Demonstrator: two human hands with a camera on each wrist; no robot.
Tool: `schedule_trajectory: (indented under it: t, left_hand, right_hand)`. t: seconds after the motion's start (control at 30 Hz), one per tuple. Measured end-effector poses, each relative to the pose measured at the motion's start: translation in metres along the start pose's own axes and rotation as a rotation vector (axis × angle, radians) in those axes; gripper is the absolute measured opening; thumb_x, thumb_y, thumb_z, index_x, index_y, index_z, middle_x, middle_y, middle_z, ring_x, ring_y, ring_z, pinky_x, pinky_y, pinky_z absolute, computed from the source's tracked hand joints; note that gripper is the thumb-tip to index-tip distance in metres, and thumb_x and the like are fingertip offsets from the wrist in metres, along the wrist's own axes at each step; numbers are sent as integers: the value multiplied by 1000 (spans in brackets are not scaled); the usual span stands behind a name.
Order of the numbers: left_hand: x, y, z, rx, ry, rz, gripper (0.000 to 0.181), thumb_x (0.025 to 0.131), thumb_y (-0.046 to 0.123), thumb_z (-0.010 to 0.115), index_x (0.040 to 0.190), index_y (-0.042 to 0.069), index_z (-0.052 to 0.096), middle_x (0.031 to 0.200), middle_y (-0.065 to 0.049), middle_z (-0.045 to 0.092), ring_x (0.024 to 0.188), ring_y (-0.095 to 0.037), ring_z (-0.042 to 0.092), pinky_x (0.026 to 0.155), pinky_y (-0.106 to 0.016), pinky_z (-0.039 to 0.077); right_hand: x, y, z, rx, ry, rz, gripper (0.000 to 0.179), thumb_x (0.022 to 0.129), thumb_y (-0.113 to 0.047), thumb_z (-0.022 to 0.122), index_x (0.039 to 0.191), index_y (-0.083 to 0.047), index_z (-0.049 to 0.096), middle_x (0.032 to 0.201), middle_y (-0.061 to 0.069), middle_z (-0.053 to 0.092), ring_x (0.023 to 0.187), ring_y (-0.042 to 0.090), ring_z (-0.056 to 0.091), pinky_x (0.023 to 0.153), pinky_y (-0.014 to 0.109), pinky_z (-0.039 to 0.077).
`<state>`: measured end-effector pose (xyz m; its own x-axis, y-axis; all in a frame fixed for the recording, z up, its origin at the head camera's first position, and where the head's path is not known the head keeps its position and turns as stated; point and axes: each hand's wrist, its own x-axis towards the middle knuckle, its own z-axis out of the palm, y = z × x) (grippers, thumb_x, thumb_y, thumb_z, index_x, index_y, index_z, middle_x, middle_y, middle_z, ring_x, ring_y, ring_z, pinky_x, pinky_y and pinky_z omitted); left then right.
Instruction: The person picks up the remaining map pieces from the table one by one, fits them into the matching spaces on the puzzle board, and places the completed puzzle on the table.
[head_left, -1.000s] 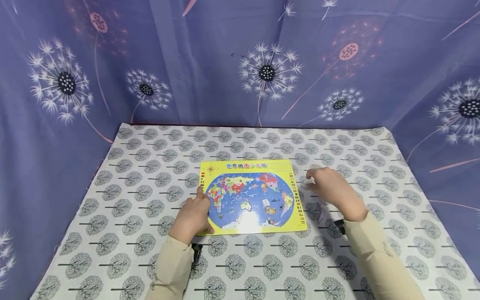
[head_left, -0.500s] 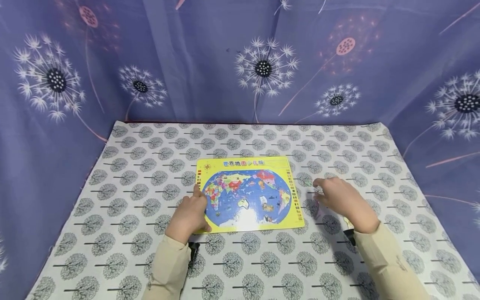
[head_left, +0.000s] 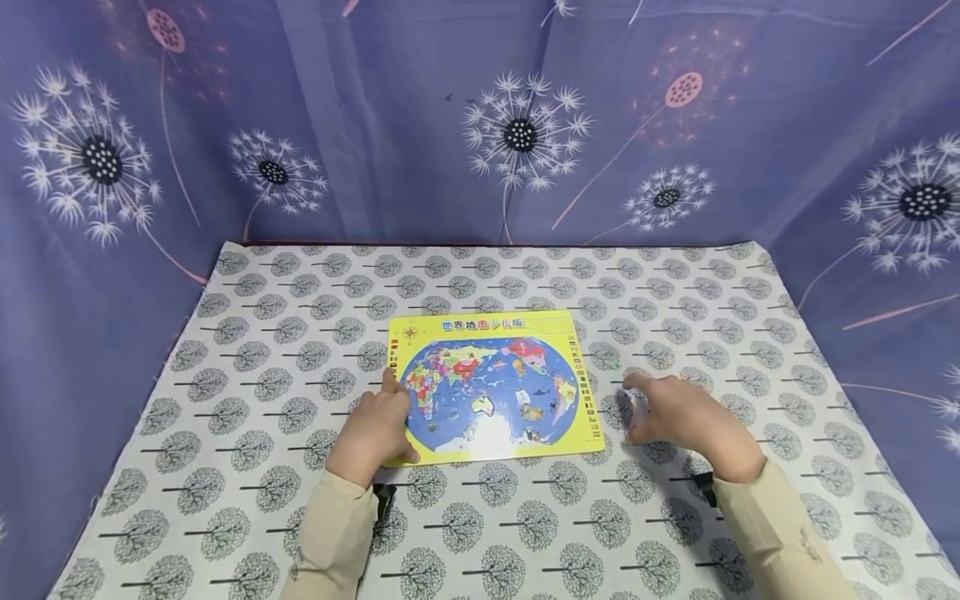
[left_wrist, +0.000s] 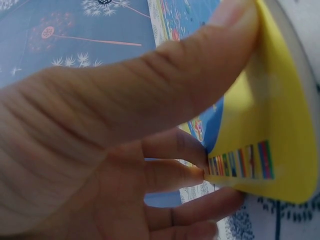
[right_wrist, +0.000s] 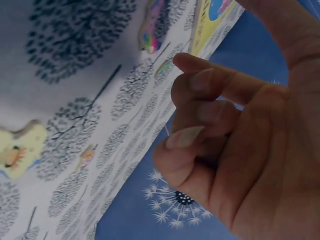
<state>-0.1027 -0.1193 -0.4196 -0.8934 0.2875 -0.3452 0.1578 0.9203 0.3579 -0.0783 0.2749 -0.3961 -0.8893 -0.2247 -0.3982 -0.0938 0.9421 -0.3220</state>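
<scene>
A yellow-bordered world map board (head_left: pixel 547 323) with a blue oval of sea and coloured lands lies flat mid-table. At its lower left corner rests my left hand (head_left: pixel 375 429), index finger along the left edge and thumb by the bottom edge. In the left wrist view the thumb (left_wrist: pixel 200 65) lies against the yellow border beside a row of flags. My right hand (head_left: pixel 678 412) is to the right of the board, thumb and index spread, other fingers bent, nothing visibly held. Below it lies a small pink, multicoloured piece (right_wrist: pixel 152 27), partly hidden by the fingers in the head view.
More small loose pieces lie on the tree-print tablecloth (head_left: pixel 465 525): a pale yellow one (right_wrist: pixel 22 150), a small orange one (right_wrist: pixel 86 157) and a thin greenish one (right_wrist: pixel 162 70). Purple dandelion-print curtains (head_left: pixel 405 125) stand behind and at both sides.
My right hand has moved a little lower and nearer me, and its thumb and index have spread apart. The left hand stays at the board's corner. The head view has shifted slightly.
</scene>
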Motion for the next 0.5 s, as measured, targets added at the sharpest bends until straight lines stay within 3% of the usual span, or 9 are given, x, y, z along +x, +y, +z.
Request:
schedule_trajectory:
  t: [0.3,0.5]
  left_hand:
    - [0,0,-1,-6,-2,-8,102,59,19,98,138,-20,46,156,-40,20,101,-46,55,81,-50,54]
    - [0,1,0,3,-5,-6,101,60,19,98,138,-19,47,156,-39,21,103,-48,55,85,-52,54]
  right_hand:
    - [1,6,9,-1,3,-6,77,71,-22,91,136,-1,54,72,-5,59,62,13,55,59,32,51]
    - [2,8,14,9,32,1,71,73,-19,89,133,0,56,73,-4,58,61,13,54,57,31,50]
